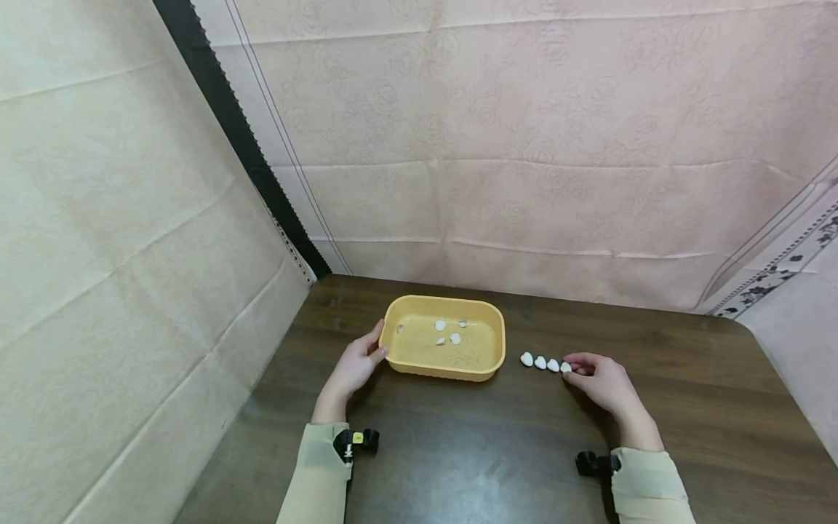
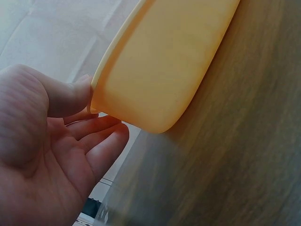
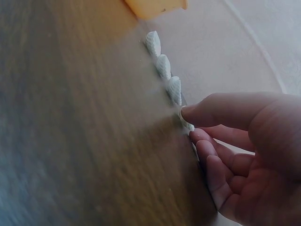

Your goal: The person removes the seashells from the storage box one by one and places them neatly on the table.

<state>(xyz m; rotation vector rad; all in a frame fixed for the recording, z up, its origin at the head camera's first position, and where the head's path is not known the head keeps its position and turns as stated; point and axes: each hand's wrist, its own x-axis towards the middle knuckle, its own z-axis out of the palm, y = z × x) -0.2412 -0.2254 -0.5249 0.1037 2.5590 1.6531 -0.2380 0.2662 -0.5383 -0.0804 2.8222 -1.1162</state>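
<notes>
My left hand grips the left end of a yellow plastic tray, the thumb at its rim and fingers beneath the rim in the left wrist view. Inside the tray lie several small pale shells, spread apart. To the right of the tray, a short row of white ribbed shells runs along the table. At the row's right end my right hand pinches a white shell between thumb and fingertips, close beside its neighbour. Part of the pinched shell is hidden by the thumb.
Everything stands on a dark brown wooden table. Pale patterned cloth hangs behind the table's far edge, with more cloth along the left side. A black strap device sits on the left wrist, another on the right.
</notes>
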